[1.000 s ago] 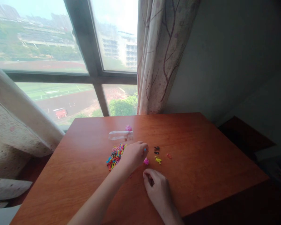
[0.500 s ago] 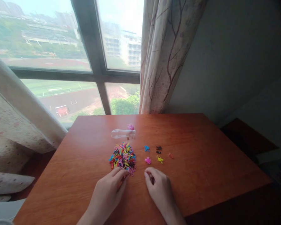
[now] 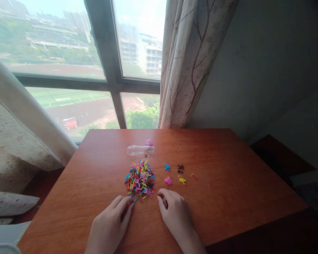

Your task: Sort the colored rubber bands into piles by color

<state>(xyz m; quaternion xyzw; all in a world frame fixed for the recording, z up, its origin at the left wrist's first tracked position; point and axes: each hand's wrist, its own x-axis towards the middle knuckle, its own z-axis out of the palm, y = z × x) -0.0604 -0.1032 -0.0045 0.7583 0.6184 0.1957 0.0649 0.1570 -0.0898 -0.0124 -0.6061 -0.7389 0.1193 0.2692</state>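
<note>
A heap of small coloured loop-shaped clips (image 3: 140, 178), perhaps plastic pins, lies mid-table. At its near left edge, my left hand (image 3: 110, 224) has thumb and fingertips closed in a pinch on a blue loop-shaped clip (image 3: 135, 200). To the right of the heap, my right hand (image 3: 176, 210) rests with curled fingers and thumb together; whatever may be between them is hidden. Beyond it lie small sorted groups: blue clips (image 3: 167, 167), black clips (image 3: 180, 167), pink clips (image 3: 168, 180) and yellow clips (image 3: 182, 180). A single orange-red clip (image 3: 194, 176) sits farther right.
A clear plastic bottle (image 3: 139, 150) lies on its side behind the heap, with a pink-purple object (image 3: 148, 142) by its right end. The brown wooden table (image 3: 228, 165) stands against a window (image 3: 113, 84) with curtains (image 3: 185, 67) on both sides.
My left hand has drawn back left and toward me from the heap's front edge, and a blue clip now shows at its fingertips. My right hand has shifted slightly left.
</note>
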